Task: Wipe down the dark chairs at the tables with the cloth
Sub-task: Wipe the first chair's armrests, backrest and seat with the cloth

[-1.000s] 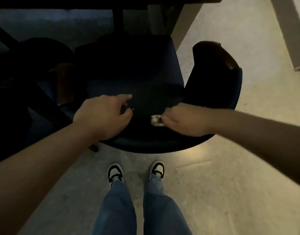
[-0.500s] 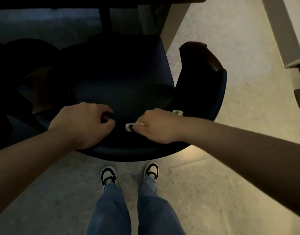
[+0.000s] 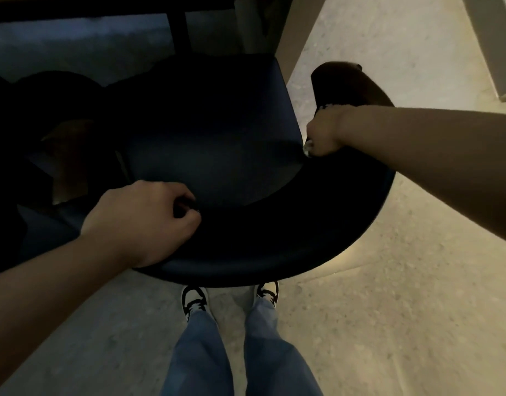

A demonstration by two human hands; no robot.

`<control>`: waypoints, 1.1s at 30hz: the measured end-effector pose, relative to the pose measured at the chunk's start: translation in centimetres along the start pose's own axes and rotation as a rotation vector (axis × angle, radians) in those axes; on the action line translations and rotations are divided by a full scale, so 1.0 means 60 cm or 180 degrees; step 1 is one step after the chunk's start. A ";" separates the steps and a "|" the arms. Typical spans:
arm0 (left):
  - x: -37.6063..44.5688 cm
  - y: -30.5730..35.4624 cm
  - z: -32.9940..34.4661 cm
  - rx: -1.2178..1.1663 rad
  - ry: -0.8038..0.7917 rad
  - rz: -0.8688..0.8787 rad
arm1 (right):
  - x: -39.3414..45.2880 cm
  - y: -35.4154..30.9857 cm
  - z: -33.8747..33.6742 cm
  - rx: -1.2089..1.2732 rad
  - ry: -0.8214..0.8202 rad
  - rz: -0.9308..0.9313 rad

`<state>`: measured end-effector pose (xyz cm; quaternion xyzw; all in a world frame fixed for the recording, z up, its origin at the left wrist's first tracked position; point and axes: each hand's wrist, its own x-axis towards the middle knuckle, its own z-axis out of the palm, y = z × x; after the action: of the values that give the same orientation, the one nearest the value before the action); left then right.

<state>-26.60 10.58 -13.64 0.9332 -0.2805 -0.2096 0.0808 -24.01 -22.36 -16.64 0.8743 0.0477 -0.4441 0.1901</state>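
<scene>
The left hand (image 3: 140, 224) sits on the curved back of the dark blue chair (image 3: 217, 155), with its grip curled round the top edge. The chair's seat tucks under the tabletop (image 3: 111, 7). The right hand (image 3: 324, 135) is at the chair's right side, near the brown armrest (image 3: 349, 84). Its grip is closed tight on a white cloth (image 3: 327, 106), which peeks out above and below the fingers. Two black-and-white shoes (image 3: 194, 300) stand on the pale floor (image 3: 389, 324).
</scene>
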 end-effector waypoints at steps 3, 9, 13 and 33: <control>0.000 0.000 -0.001 0.0041 -0.0040 -0.0004 | 0.003 -0.019 0.007 0.0062 -0.0075 -0.0020; -0.003 -0.002 0.001 -0.0045 0.0047 0.0000 | 0.014 -0.039 -0.004 0.0281 -0.0115 -0.0190; -0.004 -0.002 0.000 -0.0056 0.0109 -0.0010 | 0.022 -0.099 0.004 0.0282 -0.0340 -0.0155; -0.011 0.000 -0.002 -0.0345 0.0284 -0.0221 | -0.064 -0.135 -0.008 0.1170 -0.0161 -0.0825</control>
<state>-27.03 10.97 -13.31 0.9450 -0.2324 -0.1853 0.1364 -28.01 -14.37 -15.70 0.8694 0.0731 -0.4878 -0.0299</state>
